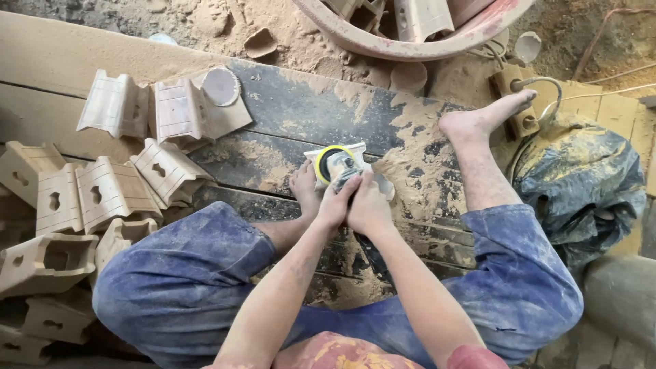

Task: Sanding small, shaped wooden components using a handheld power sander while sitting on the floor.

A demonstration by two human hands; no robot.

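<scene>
I see a dark plank platform (294, 109) carrying everything, its boards heavily dusted with pale sawdust (417, 164). To its left, a heap of carved wooden blocks (102, 198) lies directly on it, some with keyhole-shaped cutouts, a few ribbed ones (164, 109) farther up. A round sanding disc (221, 86) rests against those. A small wooden piece (345, 164) sits mid-board. At the right edge lies a crumpled dark plastic bag (581, 184).

Soft, even daylight, faint shadows, no glare; sharp at centre, slight wide-angle bending and softness toward the edges.
</scene>
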